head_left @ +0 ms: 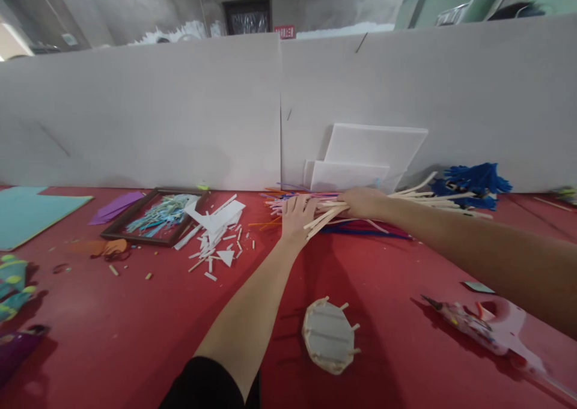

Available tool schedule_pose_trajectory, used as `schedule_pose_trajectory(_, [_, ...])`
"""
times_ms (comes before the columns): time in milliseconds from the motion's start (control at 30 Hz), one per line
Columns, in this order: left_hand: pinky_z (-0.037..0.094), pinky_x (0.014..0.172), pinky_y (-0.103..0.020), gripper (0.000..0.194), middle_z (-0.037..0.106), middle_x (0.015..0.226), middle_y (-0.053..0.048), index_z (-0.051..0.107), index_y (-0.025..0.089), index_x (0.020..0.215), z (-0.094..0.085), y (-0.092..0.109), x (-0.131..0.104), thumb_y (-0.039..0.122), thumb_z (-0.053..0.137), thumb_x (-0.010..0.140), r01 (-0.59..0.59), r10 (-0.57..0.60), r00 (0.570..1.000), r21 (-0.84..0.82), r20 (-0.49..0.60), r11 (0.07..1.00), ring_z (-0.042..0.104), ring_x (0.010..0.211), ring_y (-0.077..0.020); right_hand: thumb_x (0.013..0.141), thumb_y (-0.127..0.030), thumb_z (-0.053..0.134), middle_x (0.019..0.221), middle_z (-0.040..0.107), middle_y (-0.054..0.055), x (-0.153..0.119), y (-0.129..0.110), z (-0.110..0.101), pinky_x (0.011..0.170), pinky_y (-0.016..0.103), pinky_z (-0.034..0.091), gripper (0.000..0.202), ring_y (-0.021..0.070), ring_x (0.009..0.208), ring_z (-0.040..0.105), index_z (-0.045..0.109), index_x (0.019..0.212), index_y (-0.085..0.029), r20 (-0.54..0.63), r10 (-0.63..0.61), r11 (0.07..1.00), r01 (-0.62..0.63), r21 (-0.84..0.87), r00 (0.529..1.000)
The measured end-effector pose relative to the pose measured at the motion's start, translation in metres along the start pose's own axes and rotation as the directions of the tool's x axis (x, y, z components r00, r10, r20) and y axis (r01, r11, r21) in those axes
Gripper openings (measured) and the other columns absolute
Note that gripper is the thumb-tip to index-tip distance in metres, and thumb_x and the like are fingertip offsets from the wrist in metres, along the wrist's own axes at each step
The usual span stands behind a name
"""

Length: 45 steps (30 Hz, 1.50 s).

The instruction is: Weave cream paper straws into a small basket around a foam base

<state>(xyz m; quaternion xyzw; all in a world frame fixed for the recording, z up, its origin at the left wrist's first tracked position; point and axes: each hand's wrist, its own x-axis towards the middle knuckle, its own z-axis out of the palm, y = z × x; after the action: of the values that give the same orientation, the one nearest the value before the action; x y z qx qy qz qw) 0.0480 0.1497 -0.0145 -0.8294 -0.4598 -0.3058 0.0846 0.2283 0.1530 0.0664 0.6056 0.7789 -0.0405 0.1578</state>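
Observation:
My left hand lies on a pile of coloured pipe cleaners, its fingers stretched forward over them. My right hand is closed around a bundle of cream pipe cleaners, whose ends stick out on both sides of it. The right fingertips are hidden behind the hand. Nearer to me, below the hands, stands a small roundish grey piece with cream pegs around its edge.
A pink glue gun lies at the right, and a blue bundle sits behind it. White scraps and a brown frame with cut bits are at the left. White boards lean against the grey partition.

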Motion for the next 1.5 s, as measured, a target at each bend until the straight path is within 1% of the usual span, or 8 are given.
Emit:
schedule_pose_trajectory(167, [0.043,0.09,-0.042,0.019,0.068,0.104,-0.012,0.065,0.02,0.104,0.002,-0.003,-0.002,0.03,0.053,0.092,0.046,-0.046,0.999,0.009,-0.026,0.999,0.059,0.1,-0.0278,0.093,-0.04,0.057,0.118,0.063,0.008,0.017,0.009,-0.004,0.086,0.041,0.054,0.033,0.0198,0.101,0.062,0.06,0.117,-0.017,-0.025,0.014,1.0,-0.013,0.024,1.0])
schedule_pose_trajectory(333, [0.043,0.092,-0.046,0.031,0.067,0.113,-0.017,0.055,0.016,0.121,0.011,-0.008,-0.002,0.025,0.052,0.091,0.177,-0.176,0.979,0.003,-0.104,0.984,0.06,0.105,-0.031,0.092,-0.039,0.058,0.12,0.062,0.008,0.027,0.021,-0.001,0.087,0.041,0.054,0.034,0.0203,0.103,0.062,0.059,0.119,-0.018,-0.076,0.06,0.997,-0.057,0.043,0.995])
schedule_pose_trajectory(467, [0.043,0.092,-0.048,0.034,0.064,0.119,-0.02,0.053,0.014,0.122,0.015,-0.01,-0.003,0.019,0.054,0.088,0.231,-0.228,0.966,0.01,-0.124,0.973,0.059,0.11,-0.0331,0.092,-0.039,0.058,0.123,0.06,0.009,0.032,0.028,0.002,0.087,0.043,0.054,0.037,0.0213,0.105,0.061,0.057,0.123,-0.018,-0.132,0.105,0.993,-0.097,0.069,0.986])
schedule_pose_trajectory(633, [0.044,0.093,-0.046,0.023,0.064,0.121,-0.014,0.063,0.021,0.108,0.012,-0.008,-0.004,0.016,0.048,0.091,0.176,-0.174,0.982,0.019,-0.078,0.984,0.059,0.107,-0.0296,0.093,-0.038,0.057,0.124,0.06,0.008,0.039,0.03,0.0,0.088,0.042,0.053,0.035,0.0208,0.105,0.061,0.058,0.121,-0.019,-0.155,0.14,0.988,-0.129,0.079,0.978])
schedule_pose_trajectory(800, [0.043,0.094,-0.045,0.026,0.063,0.124,-0.009,0.067,0.026,0.105,0.009,-0.005,-0.004,0.015,0.048,0.091,0.134,-0.134,0.99,0.009,-0.036,0.991,0.057,0.109,-0.0284,0.093,-0.041,0.056,0.124,0.06,0.008,0.038,0.028,0.001,0.089,0.043,0.053,0.037,0.0213,0.105,0.061,0.058,0.123,-0.019,-0.209,0.08,0.994,-0.061,0.093,0.975])
schedule_pose_trajectory(1200, [0.043,0.097,-0.042,0.013,0.061,0.125,-0.01,0.071,0.021,0.09,-0.001,0.003,-0.006,0.028,0.061,0.084,0.029,-0.029,1.0,-0.04,0.01,0.999,0.055,0.114,-0.0275,0.093,-0.039,0.057,0.121,0.061,0.008,0.039,0.031,0.02,0.087,0.042,0.054,0.033,0.0196,0.102,0.062,0.059,0.119,-0.019,-0.221,0.003,0.997,0.014,0.077,0.975])
schedule_pose_trajectory(1400, [0.046,0.096,-0.041,0.018,0.062,0.125,-0.008,0.072,0.022,0.082,0.002,-0.002,-0.005,0.037,0.063,0.087,-0.05,0.053,0.997,-0.056,0.05,0.997,0.056,0.116,-0.0261,0.089,-0.041,0.053,0.114,0.069,0.006,0.027,0.04,-0.003,0.081,0.029,0.048,0.043,0.024,0.1,0.064,0.057,0.128,-0.023,-0.343,0.035,0.992,0.008,0.125,0.939])
schedule_pose_trajectory(1500, [0.047,0.095,-0.041,0.021,0.062,0.128,-0.008,0.073,0.022,0.082,0.004,-0.003,-0.004,0.043,0.07,0.081,-0.108,0.113,0.991,-0.069,0.075,0.992,0.056,0.115,-0.0267,0.086,-0.038,0.051,0.109,0.07,0.01,0.021,0.054,-0.023,0.073,0.03,0.046,0.044,0.0268,0.095,0.065,0.058,0.124,-0.019,-0.4,0.112,0.99,-0.066,0.126,0.91])
